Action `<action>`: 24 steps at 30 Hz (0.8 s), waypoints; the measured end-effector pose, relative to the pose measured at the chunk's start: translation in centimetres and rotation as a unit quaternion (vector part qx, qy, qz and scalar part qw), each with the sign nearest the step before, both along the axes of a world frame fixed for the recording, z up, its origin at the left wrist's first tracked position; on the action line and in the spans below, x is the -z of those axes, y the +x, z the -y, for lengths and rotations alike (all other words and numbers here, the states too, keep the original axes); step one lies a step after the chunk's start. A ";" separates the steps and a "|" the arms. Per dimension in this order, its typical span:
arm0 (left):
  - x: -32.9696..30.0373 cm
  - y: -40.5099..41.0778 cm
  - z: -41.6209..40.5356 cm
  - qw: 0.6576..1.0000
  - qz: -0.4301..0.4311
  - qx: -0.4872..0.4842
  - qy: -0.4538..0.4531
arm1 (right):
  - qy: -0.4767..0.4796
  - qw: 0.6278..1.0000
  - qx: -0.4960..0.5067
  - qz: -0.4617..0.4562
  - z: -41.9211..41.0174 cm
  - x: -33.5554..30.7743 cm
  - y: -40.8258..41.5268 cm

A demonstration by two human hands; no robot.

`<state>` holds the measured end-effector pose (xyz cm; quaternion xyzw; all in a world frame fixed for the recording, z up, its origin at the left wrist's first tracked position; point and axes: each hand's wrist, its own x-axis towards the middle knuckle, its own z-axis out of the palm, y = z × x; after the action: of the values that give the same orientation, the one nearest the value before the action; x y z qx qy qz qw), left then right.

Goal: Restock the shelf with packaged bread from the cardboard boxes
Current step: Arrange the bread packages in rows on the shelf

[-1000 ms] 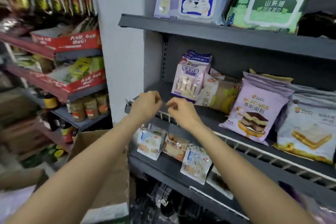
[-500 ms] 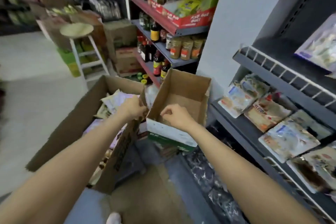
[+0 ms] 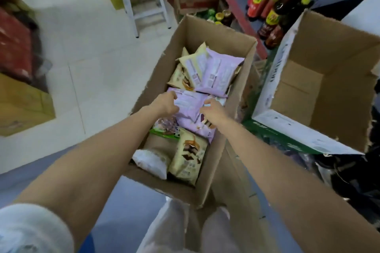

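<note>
I'm at the grab step: left hand (image 3: 164, 104) and right hand (image 3: 212, 110) curl onto the purple bread pack (image 3: 190, 107) mid cardboard box (image 3: 207, 33); next, lift it toward 3 o'clock, I reckon.

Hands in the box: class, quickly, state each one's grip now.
Left hand: holding the purple bread pack.
Right hand: fingers curled at the same pack; grip cannot be told.

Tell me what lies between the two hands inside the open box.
In the head view, a purple bread packet spans the gap between the left hand and right hand, both gripping its edges.
</note>
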<state>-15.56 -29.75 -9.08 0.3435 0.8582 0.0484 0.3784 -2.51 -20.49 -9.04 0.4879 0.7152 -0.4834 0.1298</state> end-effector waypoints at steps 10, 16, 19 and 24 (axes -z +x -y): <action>12.0 -2.8 0.1 0.977 -0.094 0.184 -0.055 | 0.090 0.920 -0.249 0.290 -0.7 15.3 -2.6; 13.4 -1.9 -1.1 0.952 -0.269 0.149 0.007 | 0.249 0.894 -0.242 0.284 0.9 18.2 -1.9; 11.9 -2.2 -2.3 0.959 -0.219 0.179 -0.011 | 0.250 0.907 -0.204 0.270 0.8 17.7 -2.2; 8.5 -2.2 -1.7 0.970 -0.186 0.153 -0.006 | 0.250 0.915 -0.248 0.199 0.3 16.0 -3.2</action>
<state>-17.74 -28.07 -17.59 0.4714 0.8511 -0.0803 0.2169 -5.71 -20.83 -25.03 0.3972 0.8700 -0.1343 0.2593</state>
